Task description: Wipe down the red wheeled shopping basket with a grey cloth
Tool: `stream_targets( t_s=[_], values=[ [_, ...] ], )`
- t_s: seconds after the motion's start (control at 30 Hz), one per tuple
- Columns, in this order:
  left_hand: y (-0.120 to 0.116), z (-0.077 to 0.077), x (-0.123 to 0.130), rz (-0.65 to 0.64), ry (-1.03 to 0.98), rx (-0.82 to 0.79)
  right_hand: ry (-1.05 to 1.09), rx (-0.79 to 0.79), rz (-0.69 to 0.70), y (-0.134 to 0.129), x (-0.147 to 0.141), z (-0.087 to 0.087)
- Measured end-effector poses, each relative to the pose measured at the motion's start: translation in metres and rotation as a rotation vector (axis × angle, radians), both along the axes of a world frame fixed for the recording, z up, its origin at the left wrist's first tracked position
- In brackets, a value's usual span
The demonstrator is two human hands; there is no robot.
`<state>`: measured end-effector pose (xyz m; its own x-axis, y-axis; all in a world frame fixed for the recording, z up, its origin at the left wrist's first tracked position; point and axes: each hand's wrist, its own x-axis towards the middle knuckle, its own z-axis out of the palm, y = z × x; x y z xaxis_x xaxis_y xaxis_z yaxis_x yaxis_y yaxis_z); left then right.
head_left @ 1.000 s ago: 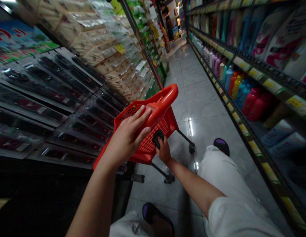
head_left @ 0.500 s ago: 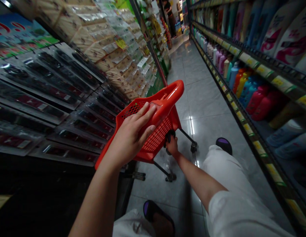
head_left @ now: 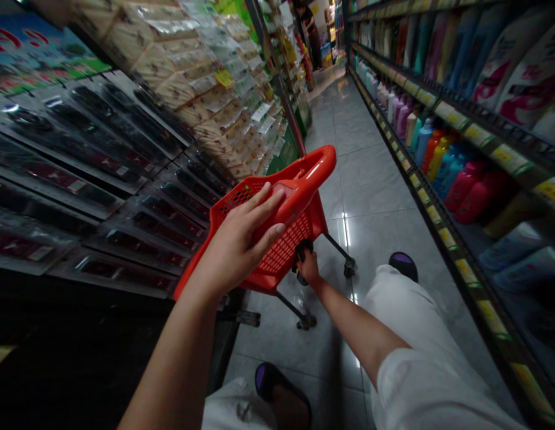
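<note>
A small red plastic shopping cart (head_left: 284, 248), with perforated sides, stands tilted in my view on the aisle floor. My left hand (head_left: 241, 239) lies across its handle (head_left: 320, 164), with fingers stretched flat over the grip panel and thumb apart. Low at the near end of the basket, my right hand (head_left: 308, 267) is closed around a black, rounded object (head_left: 304, 246); its kind is unclear, and my fingers partly hide it. Dark caster wheels (head_left: 350, 267) show at the ends of the cart's thin legs.
Shelves of bottles (head_left: 465, 179) line the right side. Packaged goods hang on a rack (head_left: 80, 173) at left, beside stacked tan packs (head_left: 192, 89). Grey tiles (head_left: 371, 179) run down the aisle. A person (head_left: 311, 33) stands at the far end. My dark slippers (head_left: 403, 266) are below.
My right hand and the black object have shifted slightly left and down in view. My left hand stays on the handle, and the view has drifted a little.
</note>
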<state>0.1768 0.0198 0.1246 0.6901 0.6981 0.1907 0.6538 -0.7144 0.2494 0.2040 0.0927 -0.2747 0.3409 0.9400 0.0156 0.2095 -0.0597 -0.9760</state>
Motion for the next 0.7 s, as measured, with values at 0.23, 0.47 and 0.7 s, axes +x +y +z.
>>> stream_targets(
  t_s=[0.23, 0.47, 0.7],
  values=[
    [-0.026, 0.018, -0.065, 0.078, 0.079, -0.145, 0.033, -0.014, 0.058, -0.020, -0.019, -0.003],
    [-0.037, 0.009, -0.090, 0.160, 0.021, -0.126, 0.041, -0.057, 0.092, -0.019, -0.018, 0.004],
    [-0.023, -0.003, -0.046, 0.140, -0.012, -0.055, 0.057, 0.007, 0.167, -0.035, -0.032, 0.004]
  ],
)
